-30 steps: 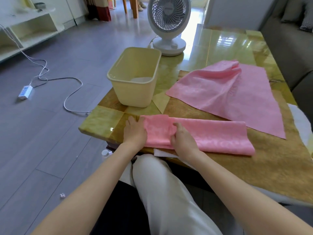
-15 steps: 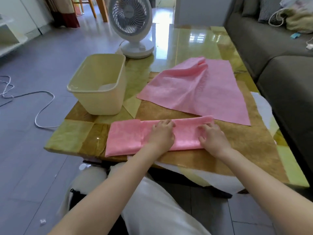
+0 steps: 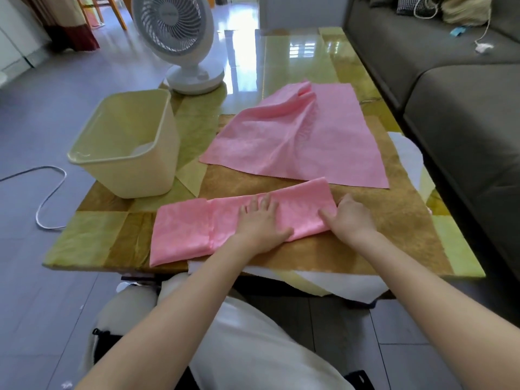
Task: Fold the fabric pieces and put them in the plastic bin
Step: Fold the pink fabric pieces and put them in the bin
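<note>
A pink fabric piece folded into a long strip (image 3: 185,229) lies along the table's near edge. My left hand (image 3: 260,223) presses flat on the strip's middle with fingers spread. At the strip's right end, my right hand (image 3: 350,218) has its thumb on top of the cloth and its fingers at the end edge. A second pink fabric piece (image 3: 298,139), unfolded and rumpled, lies farther back on the table. The cream plastic bin (image 3: 126,144) stands upright at the table's left, just beyond the strip's left end.
A white table fan (image 3: 180,38) stands at the far left of the glossy yellow-brown table (image 3: 394,235). A grey sofa (image 3: 464,108) runs along the right side. White cloth hangs from the table's near right edge. A cable lies on the floor at left.
Both hands have slid right along the folded strip, from its left end to its middle and right end. The view has swung to the right.
</note>
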{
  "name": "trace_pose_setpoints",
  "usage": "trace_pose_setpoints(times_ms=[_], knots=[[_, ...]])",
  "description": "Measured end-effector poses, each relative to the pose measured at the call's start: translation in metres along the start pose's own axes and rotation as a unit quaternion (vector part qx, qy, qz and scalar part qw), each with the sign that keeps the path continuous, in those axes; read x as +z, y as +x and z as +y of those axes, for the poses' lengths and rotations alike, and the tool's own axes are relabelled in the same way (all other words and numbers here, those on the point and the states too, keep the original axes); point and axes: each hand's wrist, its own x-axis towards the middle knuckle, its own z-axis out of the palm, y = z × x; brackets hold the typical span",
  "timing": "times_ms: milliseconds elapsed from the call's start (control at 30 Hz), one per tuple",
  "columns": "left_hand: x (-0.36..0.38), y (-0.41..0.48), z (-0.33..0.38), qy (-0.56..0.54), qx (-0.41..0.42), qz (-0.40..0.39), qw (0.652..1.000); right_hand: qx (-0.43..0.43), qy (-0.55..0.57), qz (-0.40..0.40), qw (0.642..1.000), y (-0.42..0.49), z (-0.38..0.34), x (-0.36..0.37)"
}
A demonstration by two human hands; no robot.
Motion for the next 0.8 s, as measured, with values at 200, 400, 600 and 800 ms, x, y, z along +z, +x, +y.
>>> trace_pose_setpoints(times_ms=[200,400,600,800], knots=[[-0.007,0.003,-0.003,-0.013,0.017,0.006,1.000,-0.059,0.037,0.070,0.995,-0.015,-0.024,-0.011],[-0.041,-0.007,-0.021,-0.256,-0.030,0.178,0.950,-0.226,0.138,0.084,0.961,-0.044,-0.076,0.002],[-0.040,-0.019,-0.058,-0.351,-0.066,0.131,0.925,-0.313,0.143,-0.017,0.939,-0.067,-0.102,0.038],[-0.027,-0.023,-0.080,-0.306,-0.144,0.124,0.933,-0.307,-0.006,0.053,0.950,-0.067,-0.088,0.047]])
